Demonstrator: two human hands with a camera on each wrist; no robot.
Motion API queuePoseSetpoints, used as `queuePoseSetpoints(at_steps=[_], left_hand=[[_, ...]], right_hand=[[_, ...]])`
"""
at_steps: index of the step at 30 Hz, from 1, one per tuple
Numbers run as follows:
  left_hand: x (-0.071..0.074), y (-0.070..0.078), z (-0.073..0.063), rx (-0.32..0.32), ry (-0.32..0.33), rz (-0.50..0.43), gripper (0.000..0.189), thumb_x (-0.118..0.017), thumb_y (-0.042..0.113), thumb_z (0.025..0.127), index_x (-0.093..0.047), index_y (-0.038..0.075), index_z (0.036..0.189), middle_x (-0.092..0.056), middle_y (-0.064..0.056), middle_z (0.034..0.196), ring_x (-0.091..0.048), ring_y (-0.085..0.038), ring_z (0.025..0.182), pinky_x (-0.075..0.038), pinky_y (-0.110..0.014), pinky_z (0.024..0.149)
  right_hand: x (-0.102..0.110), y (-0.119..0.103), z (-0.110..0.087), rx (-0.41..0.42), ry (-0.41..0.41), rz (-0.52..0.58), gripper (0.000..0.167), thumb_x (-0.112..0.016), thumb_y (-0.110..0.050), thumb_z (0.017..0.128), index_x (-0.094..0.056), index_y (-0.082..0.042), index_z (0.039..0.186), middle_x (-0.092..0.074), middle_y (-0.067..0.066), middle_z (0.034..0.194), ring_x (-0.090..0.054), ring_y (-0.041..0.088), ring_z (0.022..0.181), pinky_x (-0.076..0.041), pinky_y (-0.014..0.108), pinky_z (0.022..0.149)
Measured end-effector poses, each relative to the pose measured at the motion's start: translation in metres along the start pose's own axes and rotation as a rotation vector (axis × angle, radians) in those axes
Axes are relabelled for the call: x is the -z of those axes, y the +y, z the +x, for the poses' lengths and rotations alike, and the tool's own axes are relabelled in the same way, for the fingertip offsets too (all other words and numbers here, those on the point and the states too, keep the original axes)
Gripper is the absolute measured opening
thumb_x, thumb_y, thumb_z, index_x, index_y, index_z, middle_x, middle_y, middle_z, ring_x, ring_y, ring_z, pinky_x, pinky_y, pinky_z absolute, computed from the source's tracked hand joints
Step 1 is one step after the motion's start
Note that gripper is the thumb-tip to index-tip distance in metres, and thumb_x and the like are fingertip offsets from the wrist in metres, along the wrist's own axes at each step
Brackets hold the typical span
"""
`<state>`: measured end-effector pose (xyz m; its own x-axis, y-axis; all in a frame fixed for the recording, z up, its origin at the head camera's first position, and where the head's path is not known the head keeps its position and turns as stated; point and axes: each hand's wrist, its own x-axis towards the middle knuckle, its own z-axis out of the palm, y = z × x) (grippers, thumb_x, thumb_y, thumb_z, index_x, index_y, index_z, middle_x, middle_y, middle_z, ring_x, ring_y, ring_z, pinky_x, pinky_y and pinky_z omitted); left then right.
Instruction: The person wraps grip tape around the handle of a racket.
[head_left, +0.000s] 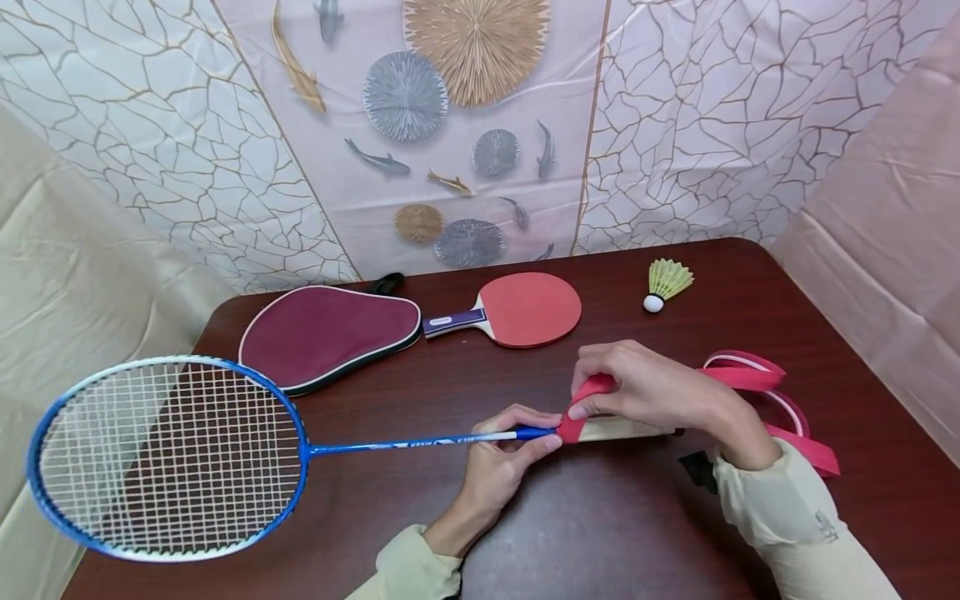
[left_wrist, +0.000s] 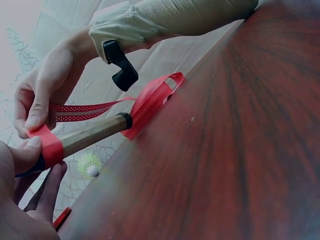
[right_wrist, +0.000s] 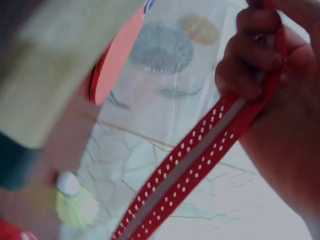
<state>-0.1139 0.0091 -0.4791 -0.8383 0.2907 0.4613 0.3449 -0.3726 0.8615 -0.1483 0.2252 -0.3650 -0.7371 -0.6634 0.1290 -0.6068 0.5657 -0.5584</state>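
A blue badminton racket [head_left: 302, 450] lies across the view, its strung head to the left and its bare wooden handle [left_wrist: 92, 134] to the right. My left hand [head_left: 495, 467] grips it at the blue cone where shaft meets handle. Red perforated grip tape [right_wrist: 180, 167] wraps round the top of the handle. My right hand [head_left: 645, 387] pinches this tape between thumb and fingers, just above the handle. From there the tape trails off right in loose loops onto the table. In the right wrist view a pale strip runs along the tape's underside.
On the dark wooden table [head_left: 360, 533] lie a maroon paddle case [head_left: 330, 333], a red table tennis paddle [head_left: 531, 308] and a yellow shuttlecock [head_left: 667, 283], all toward the back. A patterned cloth [head_left: 675, 125] hangs behind the table.
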Motion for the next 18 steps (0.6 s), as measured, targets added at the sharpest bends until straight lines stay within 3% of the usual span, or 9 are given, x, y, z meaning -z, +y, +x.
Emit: queuePoseSetpoints(at_steps=[5, 8, 13, 18], left_hand=[[0.0, 0.0, 0.0, -0.01, -0.024, -0.014, 0.019, -0.071, -0.008, 0.084, -0.068, -0.007, 0.102, -0.069, -0.022, 0.101, -0.065, -0.037, 0.099, -0.054, -0.037, 0.086], [0.0, -0.001, -0.001, 0.003, -0.027, -0.03, 0.019, -0.07, -0.01, 0.084, -0.068, -0.007, 0.103, -0.069, -0.023, 0.102, -0.065, -0.037, 0.1, -0.054, -0.035, 0.086], [-0.001, 0.002, 0.0, -0.017, -0.031, 0.016, 0.018, -0.069, -0.015, 0.082, -0.069, -0.007, 0.099, -0.068, -0.023, 0.102, -0.064, -0.037, 0.101, -0.054, -0.033, 0.086], [-0.005, 0.014, 0.001, -0.01, -0.004, 0.103, 0.012, -0.07, -0.014, 0.081, -0.071, -0.005, 0.089, -0.061, -0.025, 0.104, -0.059, -0.039, 0.102, -0.052, -0.028, 0.084]], right_hand=[[-0.007, -0.005, 0.003, -0.037, 0.024, -0.166, 0.02, -0.081, -0.03, 0.082, -0.062, -0.028, 0.077, -0.05, -0.016, 0.079, -0.049, 0.003, 0.073, -0.046, 0.024, 0.064], [-0.01, -0.006, 0.003, -0.066, 0.028, -0.208, 0.021, -0.082, -0.031, 0.08, -0.062, -0.029, 0.075, -0.05, -0.016, 0.078, -0.049, 0.004, 0.074, -0.046, 0.025, 0.064], [-0.014, -0.005, 0.005, -0.063, 0.024, -0.21, 0.023, -0.082, -0.029, 0.08, -0.06, -0.027, 0.074, -0.049, -0.015, 0.078, -0.048, 0.005, 0.075, -0.046, 0.026, 0.063], [-0.017, -0.003, 0.006, -0.037, 0.0, -0.148, 0.021, -0.081, -0.022, 0.082, -0.06, -0.024, 0.077, -0.051, -0.014, 0.078, -0.049, 0.007, 0.076, -0.045, 0.026, 0.065]])
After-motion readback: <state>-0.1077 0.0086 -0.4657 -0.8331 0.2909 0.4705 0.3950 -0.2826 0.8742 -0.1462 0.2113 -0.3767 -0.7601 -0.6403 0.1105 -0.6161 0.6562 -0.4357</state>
